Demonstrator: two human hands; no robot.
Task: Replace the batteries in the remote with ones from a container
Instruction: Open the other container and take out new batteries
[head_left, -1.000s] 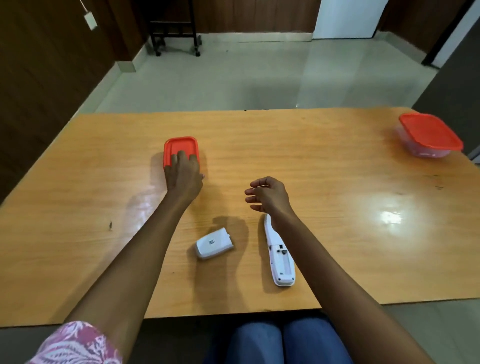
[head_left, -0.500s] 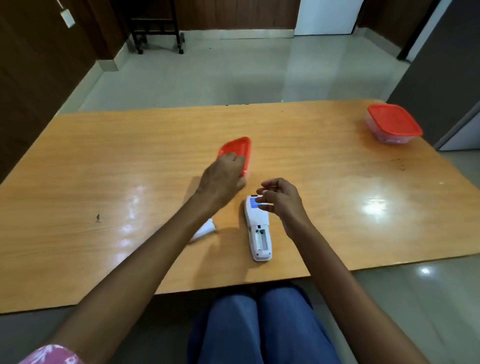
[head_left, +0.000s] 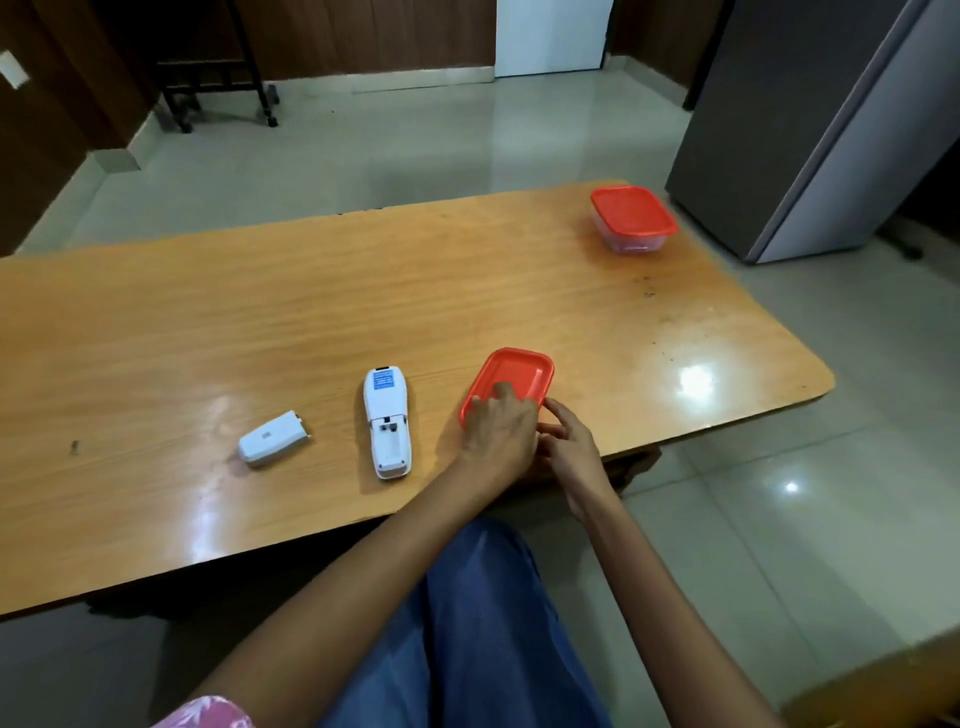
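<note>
A long wooden tabletop (head_left: 363, 312) with a glossy orange-brown grain carries everything in view. Near its front edge lies a white plastic remote (head_left: 387, 422), face down, its blue label at the far end and its battery bay uncovered at the near end. Whether cells sit in the bay is too small to tell. To the left of the remote, apart from it, rests the white plastic battery cover (head_left: 272, 445), lying at a slant.

Just right of the remote sits a small red rectangular plastic container (head_left: 519, 376), shallow, seen from above. The left hand (head_left: 501, 431) reaches across the body and lies over the container's near end, fingers spread flat on its red surface; its grip is loose and apart, pressing rather than clamped on anything. The right hand (head_left: 569, 441) is just beside it, touching the container's near right corner with the fingertips, thumb and forefinger close together at the rim. Whether that grip actually pinches the rim cannot be told, since the left hand hides part of it.

At the far right corner of the tabletop, well apart from the hands, stands a clear plastic box with a red lid (head_left: 631, 218), closed. Below the table edge, blue trousers (head_left: 467, 649) cover the person's knees, and a pink patterned sleeve (head_left: 208, 714) shows at the bottom left.
</note>
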